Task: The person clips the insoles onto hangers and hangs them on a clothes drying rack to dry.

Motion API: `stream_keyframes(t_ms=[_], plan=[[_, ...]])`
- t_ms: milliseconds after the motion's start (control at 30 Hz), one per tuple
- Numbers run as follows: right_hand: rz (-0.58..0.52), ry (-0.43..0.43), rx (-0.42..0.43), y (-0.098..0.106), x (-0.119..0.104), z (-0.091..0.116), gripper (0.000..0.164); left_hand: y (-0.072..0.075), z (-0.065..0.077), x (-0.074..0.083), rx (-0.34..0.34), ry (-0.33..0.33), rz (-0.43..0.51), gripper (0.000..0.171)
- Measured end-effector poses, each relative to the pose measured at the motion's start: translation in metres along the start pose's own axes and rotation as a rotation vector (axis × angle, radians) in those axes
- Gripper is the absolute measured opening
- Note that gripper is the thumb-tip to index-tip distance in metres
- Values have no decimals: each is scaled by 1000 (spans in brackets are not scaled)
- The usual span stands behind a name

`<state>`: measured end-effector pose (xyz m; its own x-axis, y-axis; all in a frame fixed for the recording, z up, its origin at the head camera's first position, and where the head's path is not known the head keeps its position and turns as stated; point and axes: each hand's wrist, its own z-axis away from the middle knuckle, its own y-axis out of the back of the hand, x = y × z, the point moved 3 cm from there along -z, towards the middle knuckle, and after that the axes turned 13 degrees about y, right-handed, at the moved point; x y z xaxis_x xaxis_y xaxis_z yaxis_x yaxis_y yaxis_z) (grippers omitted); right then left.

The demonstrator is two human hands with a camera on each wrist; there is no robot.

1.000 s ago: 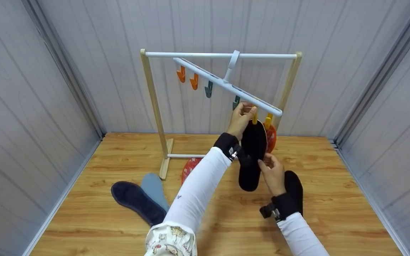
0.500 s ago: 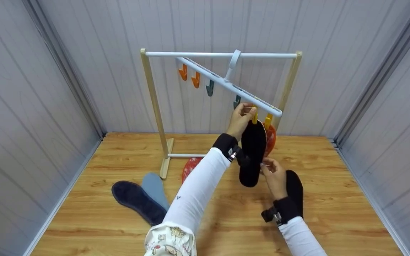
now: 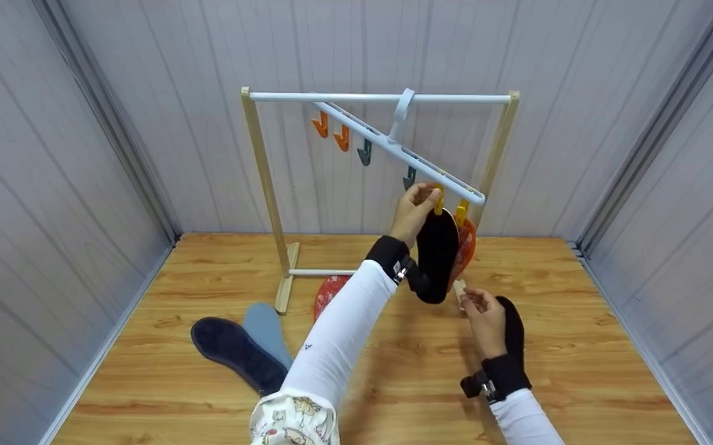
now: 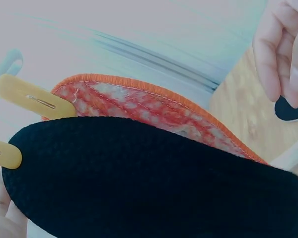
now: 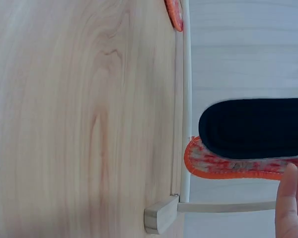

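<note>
A black insole (image 3: 438,256) hangs from a yellow clip (image 3: 439,201) near the right end of the white hanger (image 3: 434,171). My left hand (image 3: 414,213) pinches this clip at the insole's top, and in the left wrist view its fingers (image 4: 1,208) show partly behind the insole. Right behind it, a red patterned insole with an orange edge (image 4: 154,109) hangs from another yellow clip (image 4: 37,97). My right hand (image 3: 485,318) is apart from the hanging pair, low on the right, fingers loosely bent and holding nothing.
The hanger hooks over the white rail of a wooden-legged rack (image 3: 264,179). Orange clips (image 3: 342,138) and dark green clips (image 3: 364,152) hang along it. On the wooden floor lie a navy insole (image 3: 239,352), a grey-blue one (image 3: 267,330), a red one (image 3: 330,292) and a black one (image 3: 514,330).
My right hand has let go of the black insole's side and moved down and right. The insole's lower end has swung back toward the rack. My left hand stays at the clip.
</note>
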<state>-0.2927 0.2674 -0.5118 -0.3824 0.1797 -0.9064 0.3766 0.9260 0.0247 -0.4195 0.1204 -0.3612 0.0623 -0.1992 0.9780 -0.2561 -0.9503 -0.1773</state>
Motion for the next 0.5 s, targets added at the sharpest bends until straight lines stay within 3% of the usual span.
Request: stream_keyframes(t_ms=[500], plan=[[-40, -27, 43, 13, 8, 9, 26, 1, 0, -5, 34, -33, -29, 34]])
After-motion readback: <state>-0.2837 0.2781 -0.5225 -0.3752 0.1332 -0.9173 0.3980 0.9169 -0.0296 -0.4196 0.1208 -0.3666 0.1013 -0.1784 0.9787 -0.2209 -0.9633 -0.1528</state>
